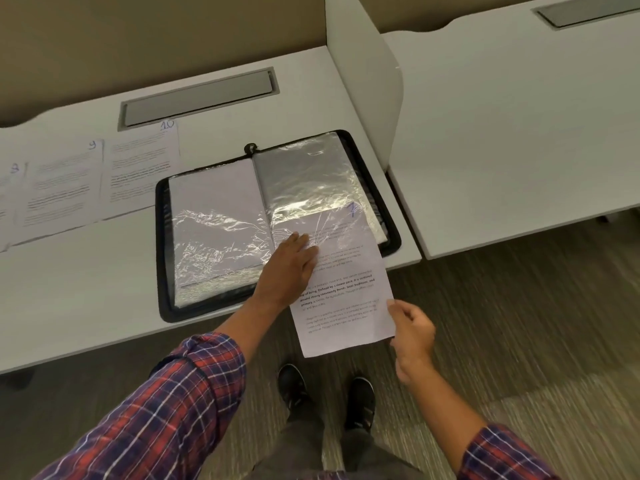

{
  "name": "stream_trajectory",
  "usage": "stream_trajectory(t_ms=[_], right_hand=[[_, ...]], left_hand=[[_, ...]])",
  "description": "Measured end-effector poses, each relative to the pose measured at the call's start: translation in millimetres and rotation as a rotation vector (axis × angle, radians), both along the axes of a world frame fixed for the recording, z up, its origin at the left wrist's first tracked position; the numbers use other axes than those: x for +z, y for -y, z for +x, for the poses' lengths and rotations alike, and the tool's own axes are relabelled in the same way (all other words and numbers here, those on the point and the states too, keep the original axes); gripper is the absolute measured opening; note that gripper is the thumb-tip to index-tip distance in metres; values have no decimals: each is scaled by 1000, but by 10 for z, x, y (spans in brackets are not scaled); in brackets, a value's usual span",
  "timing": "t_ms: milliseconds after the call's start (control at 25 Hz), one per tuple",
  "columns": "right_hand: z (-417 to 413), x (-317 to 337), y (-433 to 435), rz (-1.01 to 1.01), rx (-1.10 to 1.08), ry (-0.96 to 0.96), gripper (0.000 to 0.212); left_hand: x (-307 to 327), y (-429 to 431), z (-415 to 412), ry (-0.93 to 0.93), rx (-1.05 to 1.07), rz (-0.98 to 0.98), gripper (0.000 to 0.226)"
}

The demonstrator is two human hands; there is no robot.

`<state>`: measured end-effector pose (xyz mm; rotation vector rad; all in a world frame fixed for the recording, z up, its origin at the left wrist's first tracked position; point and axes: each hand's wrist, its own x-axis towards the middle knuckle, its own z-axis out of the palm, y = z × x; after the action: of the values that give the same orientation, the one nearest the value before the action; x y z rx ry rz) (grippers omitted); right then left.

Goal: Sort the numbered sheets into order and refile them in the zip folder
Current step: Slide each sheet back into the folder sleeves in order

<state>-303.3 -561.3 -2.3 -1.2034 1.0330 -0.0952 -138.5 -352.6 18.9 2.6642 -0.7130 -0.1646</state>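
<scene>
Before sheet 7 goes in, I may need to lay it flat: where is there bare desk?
Bare: the near desk left of the zip folder, in front of sheet 9 and sheet 10; the neighbouring desk past the divider. Crowded: the back left, where those sheets lie.

The zip folder [162, 237] lies open on the tabletop [86, 289]. The left grip [291, 265] presses flat on its right-hand sleeve [311, 174]; the right grip [412, 330] pinches sheet 7 [343, 306], partly inside that sleeve.

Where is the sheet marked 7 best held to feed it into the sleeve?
Pinch the sheet at its lower right edge from the near side, as the right hand does: its top is inside the sleeve, and its lower half overhangs the desk.
</scene>
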Motion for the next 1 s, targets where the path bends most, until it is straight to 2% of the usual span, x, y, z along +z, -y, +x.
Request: stream_trajectory(t_ms=[120, 240, 400, 600, 1000], right_hand=[[-180, 32, -162, 278, -130, 46, 19], [-314, 90, -349, 434, -104, 105, 30], [-325, 176, -539, 402, 20, 100, 30], [-133, 248, -640, 332, 18, 65, 23], [655, 433, -708, 376, 8, 113, 25]], left_hand=[[52, 17, -7, -9, -24, -12, 37], [67, 26, 14, -31, -8, -8, 36], [75, 27, 24, 6, -26, -6, 28], [168, 85, 32, 81, 1, -93, 7], [194, 79, 8, 24, 10, -117, 15]])
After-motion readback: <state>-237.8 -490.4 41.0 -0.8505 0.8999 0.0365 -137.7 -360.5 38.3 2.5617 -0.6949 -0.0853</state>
